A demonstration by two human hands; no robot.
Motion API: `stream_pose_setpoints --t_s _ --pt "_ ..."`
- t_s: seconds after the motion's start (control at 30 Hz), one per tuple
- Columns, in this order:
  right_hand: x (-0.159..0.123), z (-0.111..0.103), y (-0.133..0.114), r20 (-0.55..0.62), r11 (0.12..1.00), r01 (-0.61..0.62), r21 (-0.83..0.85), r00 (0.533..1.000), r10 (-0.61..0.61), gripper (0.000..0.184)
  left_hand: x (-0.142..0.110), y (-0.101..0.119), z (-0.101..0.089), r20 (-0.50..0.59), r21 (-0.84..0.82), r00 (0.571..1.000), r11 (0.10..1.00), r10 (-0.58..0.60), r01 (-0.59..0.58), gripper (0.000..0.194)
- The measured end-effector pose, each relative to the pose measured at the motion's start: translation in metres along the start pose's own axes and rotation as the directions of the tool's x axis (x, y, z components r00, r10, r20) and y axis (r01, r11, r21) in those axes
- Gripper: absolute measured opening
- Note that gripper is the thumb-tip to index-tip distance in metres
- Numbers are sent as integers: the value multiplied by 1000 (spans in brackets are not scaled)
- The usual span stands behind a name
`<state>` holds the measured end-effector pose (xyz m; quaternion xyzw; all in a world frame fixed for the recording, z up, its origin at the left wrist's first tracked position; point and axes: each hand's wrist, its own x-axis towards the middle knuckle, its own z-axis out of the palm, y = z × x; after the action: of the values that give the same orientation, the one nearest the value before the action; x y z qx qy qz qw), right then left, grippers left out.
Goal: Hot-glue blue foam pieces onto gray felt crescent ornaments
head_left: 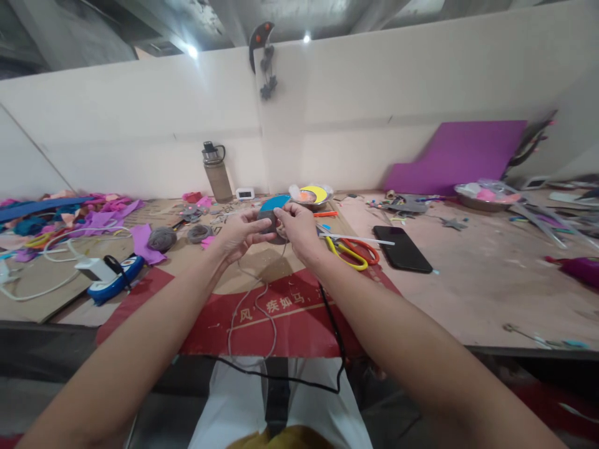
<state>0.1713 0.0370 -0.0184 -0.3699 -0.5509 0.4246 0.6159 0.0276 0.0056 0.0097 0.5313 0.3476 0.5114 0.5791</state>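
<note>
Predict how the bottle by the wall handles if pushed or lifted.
Likely tippy: the bottle stands tall on a fairly narrow base, so a push near its lid could topple it. If knocked over, it may roll, as its body looks round. The loop beside the lid should help lifting; weight is unclear, since the fill level isn't visible.

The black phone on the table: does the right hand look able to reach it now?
Probably yes: the black phone lies mostly uncovered to the right. The right hand would first have to leave the blue-and-grey piece and pass over the scissors handles.
</note>
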Motion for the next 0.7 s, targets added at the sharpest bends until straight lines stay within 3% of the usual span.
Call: stream_pose_setpoints --t_s 0.17,0.3,0.57,0.7 --pt "-4 3 3 7 998 -59 37 998 59 29 7 -11 1 -155 -33 987 999 -29 24 24" --pt "-4 5 5 49 995 -75 72 996 71 29 11 -16 2 -246 -25 969 1000 12 -19 22" --pt "-2 2 3 276 928 -251 274 945 174 32 6 -15 1 -261 -23 965 1000 14 -21 18" --pt "-2 0 0 260 948 -222 230 952 160 29 6 -14 -6 -249 -28 968 999 14 -22 16"
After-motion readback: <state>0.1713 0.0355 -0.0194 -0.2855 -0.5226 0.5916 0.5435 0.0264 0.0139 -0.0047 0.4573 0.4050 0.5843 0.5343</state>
